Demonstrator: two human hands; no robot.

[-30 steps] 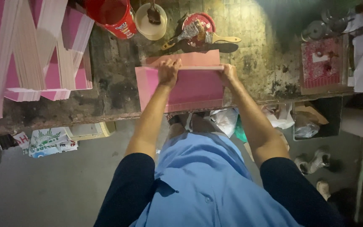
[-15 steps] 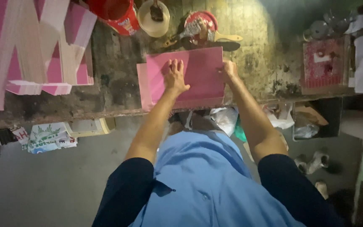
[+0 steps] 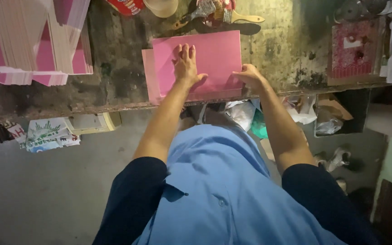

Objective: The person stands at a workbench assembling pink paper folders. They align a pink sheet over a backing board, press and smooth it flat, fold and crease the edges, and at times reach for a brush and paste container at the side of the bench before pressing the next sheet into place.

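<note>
My left hand (image 3: 186, 66) lies flat on the pink sheet (image 3: 214, 52), palm down, fingers straight and only slightly spread, pressing it onto the stained workbench (image 3: 277, 50). My right hand (image 3: 249, 75) sits at the sheet's near right corner, fingers curled over the edge; whether they pinch the sheet or merely steady it I cannot tell, since the fingertips are tucked out of view. The sheet lies square under my palms, close to the bench's near edge, and beneath it a second pink layer (image 3: 148, 77) shows as a strip to the left of my left hand and along the near edge, so the upper piece looks already laid over the lower one and roughly lined up. I judge the laying-down done and the smoothing or pressing in hand, with the far half beyond my fingertips not yet covered by either palm. Beyond my fingers, past the sheet's far edge, a wooden-handled brush (image 3: 237, 17) rests by a dark smear, with a pale bowl (image 3: 162, 7) and a red can (image 3: 125, 5) further left. Well off to the left of my left hand, tall stacks of pink-and-white boards (image 3: 37, 50) stand, suggesting much of that pile is waiting or finished; I cannot say which.
</note>
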